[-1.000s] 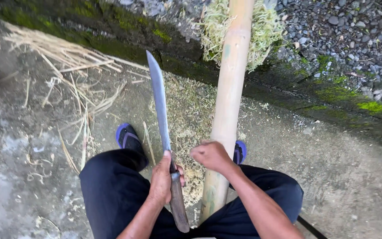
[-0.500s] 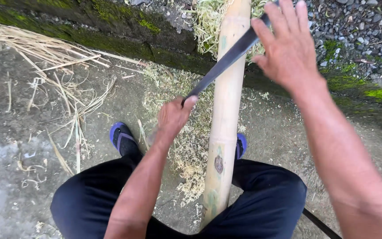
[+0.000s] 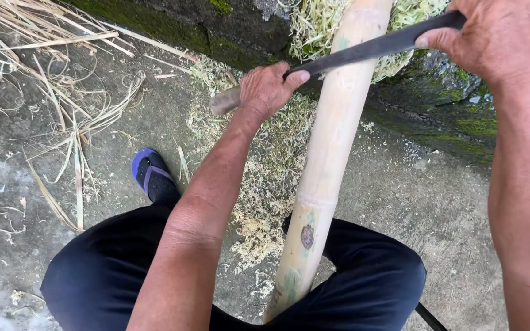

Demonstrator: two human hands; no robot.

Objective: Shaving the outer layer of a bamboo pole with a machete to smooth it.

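A pale bamboo pole [image 3: 329,165] leans from between my knees up toward a mossy wall. A long dark knife blade [image 3: 363,50] lies across the pole near its upper part. My left hand [image 3: 268,89] grips the wooden handle at the knife's left end. At the top right, my right hand [image 3: 498,34] holds the far end of the blade. Both hands keep the blade pressed sideways against the bamboo.
Pale shavings [image 3: 271,178] are heaped on the concrete ground [image 3: 437,202] beside the pole. Dry grass stalks [image 3: 62,92] lie at the left. A mossy stone ledge [image 3: 455,116] runs behind. My foot in a blue sandal [image 3: 151,178] rests left of the pole.
The right hand, open above the blade half a second ago, has closed on the blade's far end. The knife has swung from upright to lying across the pole.
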